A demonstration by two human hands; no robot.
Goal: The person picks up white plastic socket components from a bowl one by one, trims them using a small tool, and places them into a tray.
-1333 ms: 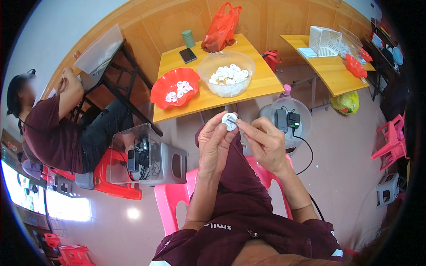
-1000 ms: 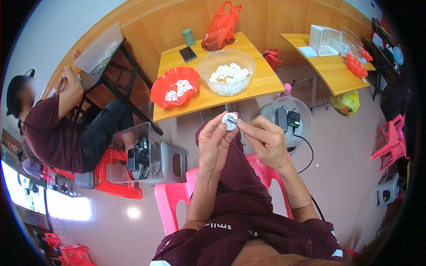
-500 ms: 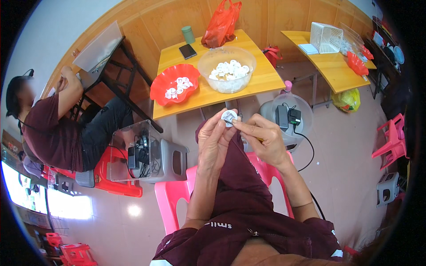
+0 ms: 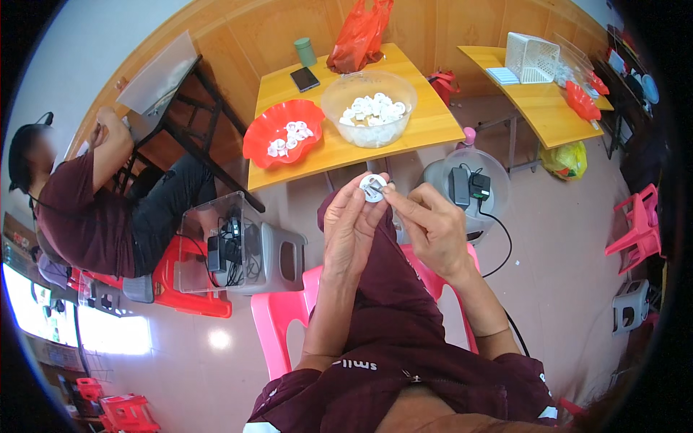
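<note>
Near a yellow table (image 4: pixel 433 121), the left hand (image 4: pixel 345 228) pinches a white disc (image 4: pixel 370 185).

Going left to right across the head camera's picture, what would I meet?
A seated co-worker → a red bowl with white pieces → the left hand holding a white disc → the right hand → a yellow-green bag → a pink seat.

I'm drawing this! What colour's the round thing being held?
The round thing is white; head view shows it best.
</note>
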